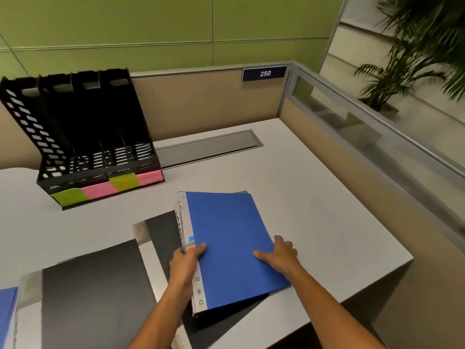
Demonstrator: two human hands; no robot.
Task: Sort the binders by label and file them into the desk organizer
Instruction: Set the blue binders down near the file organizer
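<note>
Far left edge, a blue binder corner (7, 308) pokes in, mostly cut off. Next to it a black binder (95, 293) lies flat on the grey surface (314, 197), pale spine strip on its left side. Behind, at the back left, the black desk organizer (83, 132) stands upright with four slots, nothing visible inside; along its front lip are sticky labels green, pink, green, pink (108, 187), writing too blurred to read. A second black binder (163, 235) lies angled mid-surface, partly under the blue binder (231, 248), which sits near the front edge, tilted, spine side raised. Left hand (183, 268) grips the blue binder's white spine, thumb on the cover by small coloured tabs, fingers curled under the spine edge. Right hand (279, 253) rests on the blue cover near its right edge; its fingers (261, 255) are spread fairly straight, pressing, not curled round anything. Behind the binders a grey cable-tray flap (208, 147) is set into the surface. On the beige partition (201, 102) a dark plate reads 250 (264, 73). Far right, glass divider (364, 129) and a potted palm (407, 71) beyond it.
</note>
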